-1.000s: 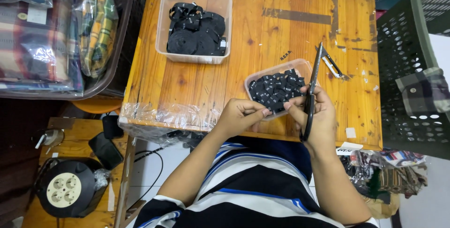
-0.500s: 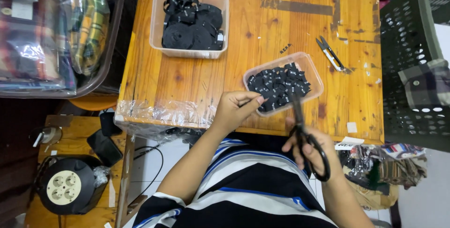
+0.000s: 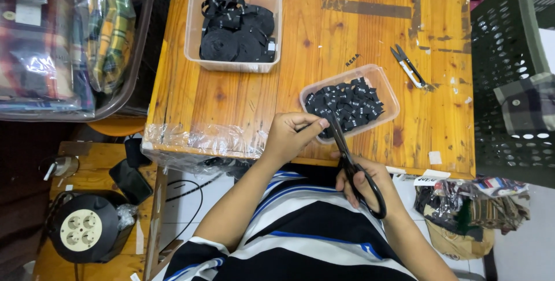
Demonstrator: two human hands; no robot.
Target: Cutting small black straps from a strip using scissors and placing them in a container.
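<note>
Head view: scissors [image 3: 352, 162] in right hand [image 3: 361, 180]

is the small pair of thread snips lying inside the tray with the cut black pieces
No, the thread snips lie on the bare wooden table, to the right of the clear tray, apart from it.

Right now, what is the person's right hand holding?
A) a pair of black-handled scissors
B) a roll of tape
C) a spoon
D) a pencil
A: the right hand has its fingers through the black loops of the scissors, whose blades point up toward the left hand at the edge of the small clear tray of black pieces.
</note>
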